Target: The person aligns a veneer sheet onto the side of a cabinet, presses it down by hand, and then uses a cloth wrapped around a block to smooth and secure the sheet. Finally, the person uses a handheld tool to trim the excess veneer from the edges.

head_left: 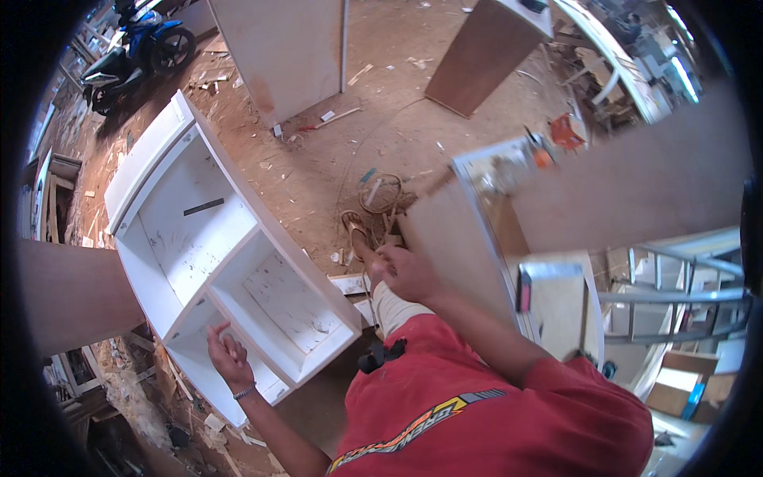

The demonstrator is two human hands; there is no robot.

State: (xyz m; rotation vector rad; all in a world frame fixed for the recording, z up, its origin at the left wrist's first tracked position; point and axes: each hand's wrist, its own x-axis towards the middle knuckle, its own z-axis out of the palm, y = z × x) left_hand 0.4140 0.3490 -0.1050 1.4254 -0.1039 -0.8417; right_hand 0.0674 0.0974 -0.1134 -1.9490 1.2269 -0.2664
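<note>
A white cabinet [230,246] with open compartments lies tilted in front of me on my left. My left hand [228,358] is over its near compartment, index finger stretched out and the other fingers partly curled, with nothing seen in it. A dark narrow strip [203,207] shows on the back panel of the cabinet's far compartment. My right hand [405,272] is in front of my body, above my leg, its fingers curled closed. Whatever it may hold is hidden. Beside it, on the right, stands a wooden cabinet or bench [457,230] with a pale edge.
A large brown panel [286,56] and a brown box-like cabinet [485,56] stand ahead. Wood scraps litter the dirt floor [334,151]. A blue motorcycle [143,52] is parked at the far left. An orange object [565,132] and metal frames [675,296] are on the right.
</note>
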